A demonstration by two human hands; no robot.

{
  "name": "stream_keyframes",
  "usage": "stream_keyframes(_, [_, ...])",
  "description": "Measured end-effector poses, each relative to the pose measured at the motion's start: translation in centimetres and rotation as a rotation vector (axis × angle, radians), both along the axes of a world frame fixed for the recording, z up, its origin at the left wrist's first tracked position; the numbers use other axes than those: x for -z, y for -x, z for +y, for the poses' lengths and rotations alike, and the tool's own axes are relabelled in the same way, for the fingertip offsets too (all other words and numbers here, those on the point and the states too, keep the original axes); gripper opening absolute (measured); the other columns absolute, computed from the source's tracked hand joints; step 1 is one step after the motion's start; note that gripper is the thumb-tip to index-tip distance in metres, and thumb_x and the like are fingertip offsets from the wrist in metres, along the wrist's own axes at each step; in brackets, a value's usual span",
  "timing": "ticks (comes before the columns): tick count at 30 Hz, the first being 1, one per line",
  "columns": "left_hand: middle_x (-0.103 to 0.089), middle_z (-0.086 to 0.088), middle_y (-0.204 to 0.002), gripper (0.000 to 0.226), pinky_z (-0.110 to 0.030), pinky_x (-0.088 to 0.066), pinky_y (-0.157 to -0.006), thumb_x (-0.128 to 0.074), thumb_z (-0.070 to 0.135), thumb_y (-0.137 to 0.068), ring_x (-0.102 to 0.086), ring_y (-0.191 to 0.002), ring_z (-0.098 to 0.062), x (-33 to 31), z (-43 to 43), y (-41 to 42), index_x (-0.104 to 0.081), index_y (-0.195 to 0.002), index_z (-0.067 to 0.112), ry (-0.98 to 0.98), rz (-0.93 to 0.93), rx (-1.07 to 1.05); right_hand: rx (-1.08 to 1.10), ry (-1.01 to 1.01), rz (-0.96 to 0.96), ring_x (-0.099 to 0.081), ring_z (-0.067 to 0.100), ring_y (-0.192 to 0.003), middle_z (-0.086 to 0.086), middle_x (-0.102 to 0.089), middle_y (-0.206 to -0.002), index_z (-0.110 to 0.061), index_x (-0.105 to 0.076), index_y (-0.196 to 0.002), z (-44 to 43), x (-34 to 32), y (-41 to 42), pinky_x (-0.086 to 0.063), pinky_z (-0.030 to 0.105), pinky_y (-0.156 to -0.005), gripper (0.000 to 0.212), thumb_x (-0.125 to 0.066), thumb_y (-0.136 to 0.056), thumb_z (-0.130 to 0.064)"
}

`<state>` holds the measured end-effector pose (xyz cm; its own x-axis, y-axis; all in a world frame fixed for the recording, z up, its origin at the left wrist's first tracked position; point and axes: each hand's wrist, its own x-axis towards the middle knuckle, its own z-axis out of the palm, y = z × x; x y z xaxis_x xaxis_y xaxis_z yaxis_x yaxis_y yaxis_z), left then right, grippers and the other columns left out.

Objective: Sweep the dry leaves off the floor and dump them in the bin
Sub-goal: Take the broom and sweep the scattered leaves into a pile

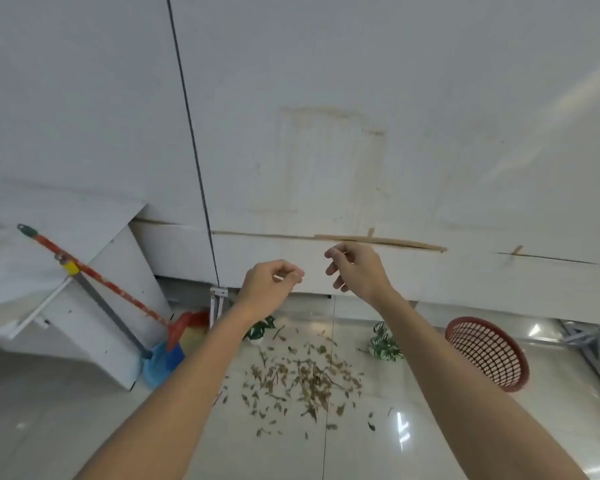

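Dry leaves (302, 379) lie scattered on the glossy floor (430, 427), below and between the two raised grips, with nothing yet swept. The left grip (271, 284) and right grip (355, 268) hang in the air with fingers loosely curled, holding nothing that shows. The red mesh bin (487, 358) sits tipped on the floor, low to the right of the right grip. Two small potted plants (260, 329) stand under the grips at the far edge of the litter. The broom (118, 291) and dustpan (163, 365) lean against a white cabinet (94, 341), low to the left of the left grip and out of reach. The leaves look light, so a hard stroke would likely fling them wider or toward the gap under the wall (361, 150). A careless swing could topple a plant, and small bits may drop through the bin's mesh
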<state>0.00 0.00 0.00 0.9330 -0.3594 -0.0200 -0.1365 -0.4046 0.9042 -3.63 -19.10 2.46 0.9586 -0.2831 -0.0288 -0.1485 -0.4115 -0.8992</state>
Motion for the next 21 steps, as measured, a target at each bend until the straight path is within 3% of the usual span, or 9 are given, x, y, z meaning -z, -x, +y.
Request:
stream_keyframes(7, [-0.075,0.012,-0.086,0.011,-0.028,-0.056,-0.081,-0.064,0.027,-0.093,-0.07,-0.084,-0.011,5.6,4.7,3.4,-0.074,-0.089,0.029,0.009,0.138,-0.161,-0.151,-0.003,0.12,-0.065,0.019,-0.051,0.004,-0.073,-0.074,-0.011,-0.068,-0.095,4.3,5.3,1.2,-0.054,0.031,-0.049,0.02,-0.05,-0.099,-0.021])
stream_keyframes(12, [-0.074,0.01,-0.088,0.013,-0.021,-0.049,-0.068,-0.064,0.025,-0.093,-0.068,-0.082,-0.01,8.4,10.0,5.7,-0.073,-0.084,0.029,0.004,0.229,-0.329,-0.306,-0.009,0.221,-0.065,0.016,-0.05,0.003,-0.073,-0.073,-0.011,-0.068,-0.095,9.9,9.0,0.5,-0.054,0.032,-0.05,0.021,-0.051,-0.1,-0.022])
stream_keyframes(16, [-0.073,0.006,-0.089,0.012,-0.032,-0.059,-0.067,-0.064,0.023,-0.091,-0.07,-0.081,-0.018,10.3,14.7,5.8,-0.074,-0.085,0.024,-0.004,0.309,-0.444,-0.385,0.0,0.295,-0.066,0.014,-0.05,0.002,-0.073,-0.074,-0.013,-0.068,-0.097,14.9,11.0,-0.6,-0.055,0.033,-0.05,0.021,-0.05,-0.1,-0.024])
stream_keyframes(19, [-0.073,0.004,-0.092,0.013,-0.023,-0.053,-0.063,-0.063,0.022,-0.092,-0.07,-0.082,-0.018,11.2,18.0,5.0,-0.073,-0.084,0.026,0.016,0.331,-0.48,-0.431,-0.007,0.314,-0.066,0.014,-0.051,0.004,-0.072,-0.076,-0.014,-0.068,-0.097,19.0,12.1,-1.7,-0.057,0.038,-0.054,0.021,-0.049,-0.1,-0.023])
stream_keyframes(21, [-0.074,0.007,-0.093,0.013,-0.023,-0.05,-0.068,-0.063,0.024,-0.092,-0.07,-0.083,-0.013,11.7,20.4,4.1,-0.073,-0.085,0.028,0.019,0.337,-0.487,-0.444,-0.014,0.327,-0.066,0.016,-0.052,0.004,-0.072,-0.077,-0.013,-0.068,-0.098,21.8,12.7,-2.6,-0.057,0.04,-0.054,0.022,-0.049,-0.1,-0.022])
